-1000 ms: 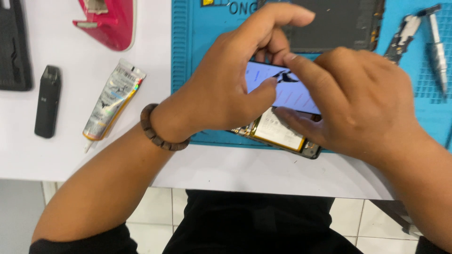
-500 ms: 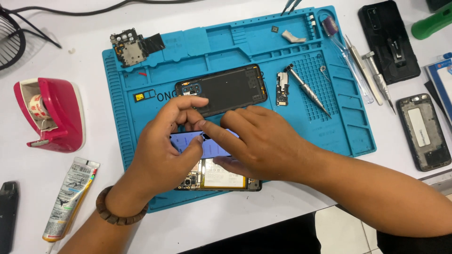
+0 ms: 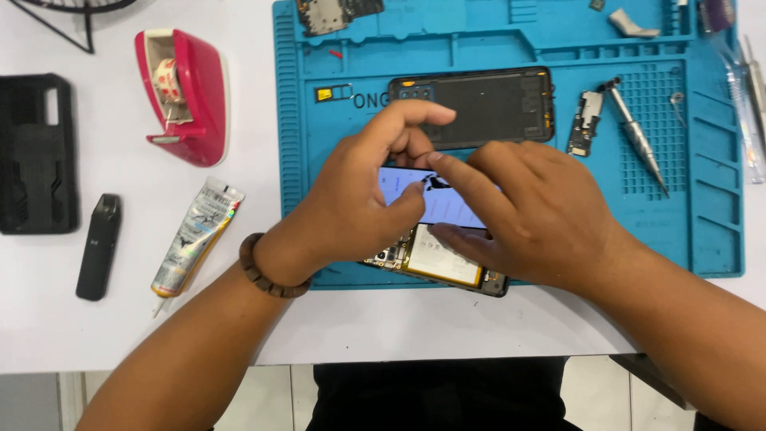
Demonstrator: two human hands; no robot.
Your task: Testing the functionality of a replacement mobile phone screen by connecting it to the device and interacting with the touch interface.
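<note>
Centrally, a lit phone screen (image 3: 435, 199) is held just above an opened phone body (image 3: 443, 263), which lies at the near edge of a blue work mat (image 3: 718, 239) on a white surface (image 3: 96, 335).

Left hand (image 3: 359, 199): closed on the left end of the screen, thumb tip on the glass, forefinger arched over its top edge. A beaded bracelet (image 3: 267, 275) is worn on that wrist.

Right hand (image 3: 527, 211): closed on the right part of the screen, forefinger laid along its top edge, thumb set beneath, over the yellow-edged battery (image 3: 443, 259) of the opened body.

On the mat, beyond the hands: a dark back cover (image 3: 487, 104), flat, camera holes to the left. Just right of it, a small circuit piece (image 3: 586, 120) and a metal screwdriver (image 3: 638, 136), lying slantwise.

On the surface, left of the mat: a pink tape holder (image 3: 191, 96); nearer, a tube of glue (image 3: 195, 239); further left, a small black stick-shaped device (image 3: 97, 247) and a black phone case (image 3: 36, 152).
</note>
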